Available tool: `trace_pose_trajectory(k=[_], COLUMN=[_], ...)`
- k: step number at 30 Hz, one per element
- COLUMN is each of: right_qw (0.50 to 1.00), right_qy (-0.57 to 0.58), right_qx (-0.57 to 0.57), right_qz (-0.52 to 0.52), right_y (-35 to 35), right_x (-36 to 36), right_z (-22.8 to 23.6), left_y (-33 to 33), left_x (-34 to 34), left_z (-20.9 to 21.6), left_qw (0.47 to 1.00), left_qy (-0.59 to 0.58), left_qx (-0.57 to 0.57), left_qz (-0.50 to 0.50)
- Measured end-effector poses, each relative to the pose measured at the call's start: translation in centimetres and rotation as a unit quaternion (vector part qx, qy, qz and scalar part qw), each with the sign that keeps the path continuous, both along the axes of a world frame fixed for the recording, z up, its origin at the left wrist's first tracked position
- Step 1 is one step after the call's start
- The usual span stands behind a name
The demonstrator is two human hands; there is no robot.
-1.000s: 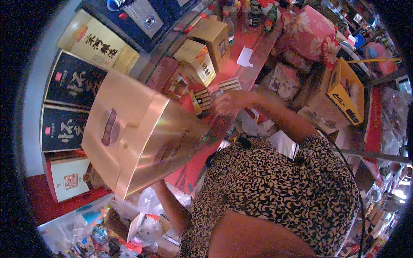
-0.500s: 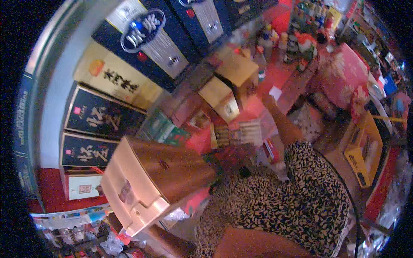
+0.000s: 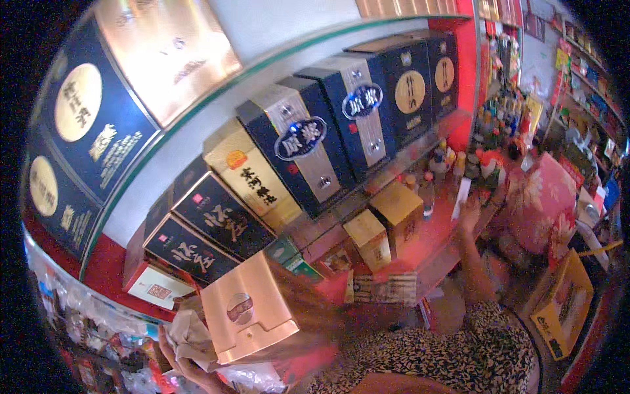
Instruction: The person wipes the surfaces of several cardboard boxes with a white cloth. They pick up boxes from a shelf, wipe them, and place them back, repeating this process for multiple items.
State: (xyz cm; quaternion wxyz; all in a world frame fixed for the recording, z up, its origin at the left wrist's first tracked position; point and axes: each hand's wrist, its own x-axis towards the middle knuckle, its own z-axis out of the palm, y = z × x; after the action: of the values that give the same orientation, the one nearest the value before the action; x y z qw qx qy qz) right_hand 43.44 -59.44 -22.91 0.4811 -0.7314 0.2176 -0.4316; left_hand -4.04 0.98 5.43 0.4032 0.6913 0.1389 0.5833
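Observation:
My left hand point(image 3: 180, 365), at the lower left, is curled around a crumpled pale cloth point(image 3: 193, 336). The cloth lies against the left side of a copper-gold box point(image 3: 249, 308) with an oval emblem and a notched flap; the box's long brown side is blurred. I cannot tell whether any fingers support the box from below. Farther off to the right, my right hand point(image 3: 468, 214) reaches forward over the red counter. A flat white piece point(image 3: 462, 196), like paper or card, sticks up from its fingers, which are too blurred to separate.
Dark boxes point(image 3: 354, 105) and a cream-gold box point(image 3: 252, 174) line the shelf behind. Two yellowish boxes point(image 3: 394, 203) stand on the counter. Bottles point(image 3: 446, 161) and floral pink cloth point(image 3: 541, 203) are at the far right, above an open yellow carton point(image 3: 563, 308).
The view has tilted up, showing more shelf. The pale cloth and more of my left hand now show beside the copper-gold box. My right hand and the white piece have shifted rightward.

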Motion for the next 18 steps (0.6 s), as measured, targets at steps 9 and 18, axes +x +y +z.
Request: trace_pose_trajectory(k=[9,18], right_qw=[0.891,0.661], right_qy=[-0.407,-0.514], right_qx=[-0.175,-0.506], right_qz=[0.101,0.206], right_y=[10.6,24.7], right_x=[-14.0,-20.0], right_z=[45.0,46.2], left_y=[-2.3,-4.3], left_x=[3.8,1.9], left_z=[8.5,8.7], left_qw=[0.983,0.977], left_qy=[0.034,0.094], left_qx=[0.088,0.048], left_qz=[-0.16,-0.183])
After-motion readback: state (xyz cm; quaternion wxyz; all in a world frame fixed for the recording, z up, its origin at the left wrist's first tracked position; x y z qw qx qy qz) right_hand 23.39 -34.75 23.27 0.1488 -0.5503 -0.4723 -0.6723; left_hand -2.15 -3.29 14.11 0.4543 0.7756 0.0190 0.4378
